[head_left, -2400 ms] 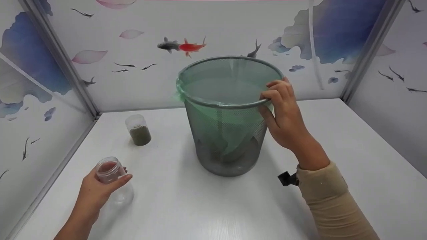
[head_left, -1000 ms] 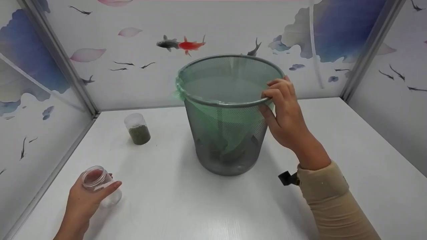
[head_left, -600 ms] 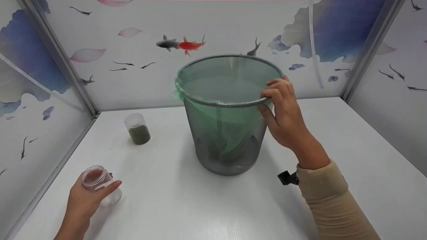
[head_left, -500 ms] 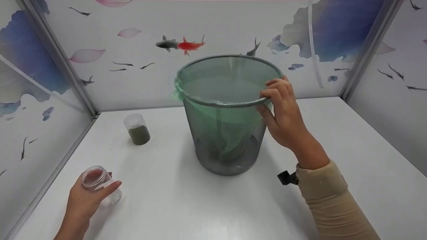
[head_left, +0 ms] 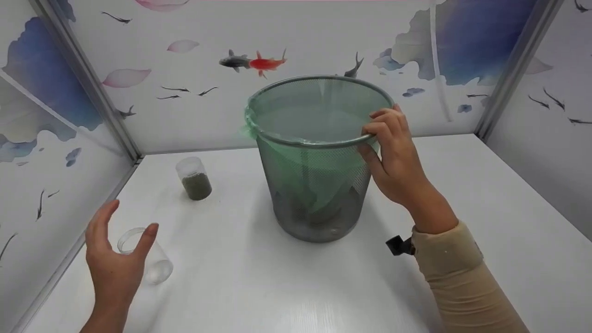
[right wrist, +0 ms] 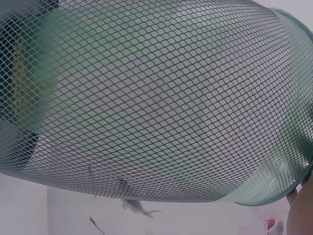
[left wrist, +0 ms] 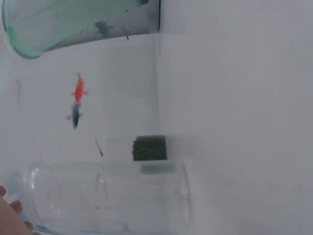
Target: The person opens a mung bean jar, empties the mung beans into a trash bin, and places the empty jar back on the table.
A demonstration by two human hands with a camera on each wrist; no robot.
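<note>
White table (head_left: 277,286), clear jar (head_left: 158,268), partly hidden by left hand (head_left: 114,263)

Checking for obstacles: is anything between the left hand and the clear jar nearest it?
Nothing visible: the left hand is beside the clear jar; the partly filled jar stands farther back, the mesh bin to the right.

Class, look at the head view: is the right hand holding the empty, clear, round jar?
No: the right hand grips the grey, round mesh wastebasket by its rim.
</note>
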